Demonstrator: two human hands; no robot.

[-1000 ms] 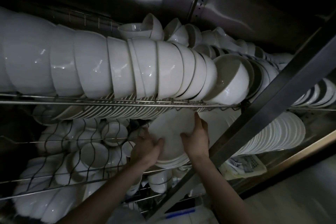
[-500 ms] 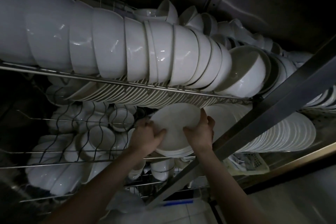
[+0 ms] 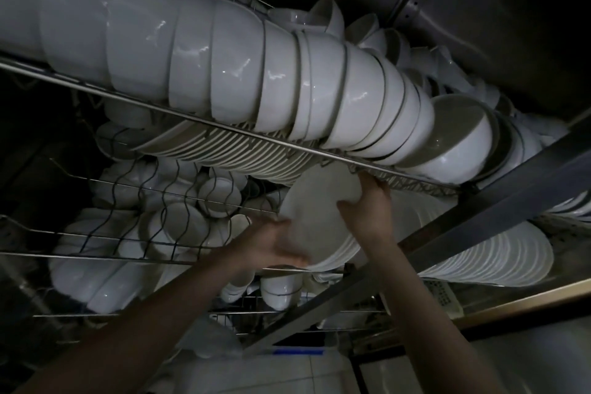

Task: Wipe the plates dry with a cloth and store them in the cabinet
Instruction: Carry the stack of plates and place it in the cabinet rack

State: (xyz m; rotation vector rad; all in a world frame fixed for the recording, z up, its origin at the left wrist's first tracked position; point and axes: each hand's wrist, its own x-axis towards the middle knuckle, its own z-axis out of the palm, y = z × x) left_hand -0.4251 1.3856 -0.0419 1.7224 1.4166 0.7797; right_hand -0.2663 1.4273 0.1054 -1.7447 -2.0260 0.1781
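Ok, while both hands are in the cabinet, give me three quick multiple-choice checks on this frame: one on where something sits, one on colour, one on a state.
1. Where is the row of nested bowls?
A. On the wire shelf above the hands
B. On the floor
C. Under the lowest rack

2. What colour is the crockery in the cabinet?
A. Blue
B. White
C. Black

3. What is the state of the plate stack at the hands?
A. Lying untouched
B. Gripped by one hand only
C. Held by both hands

Answers:
1. A: the bowls lie on their sides along the upper wire shelf, over the hands.
2. B: every bowl and plate in view is white.
3. C: the left hand grips the lower left edge and the right hand the right rim.
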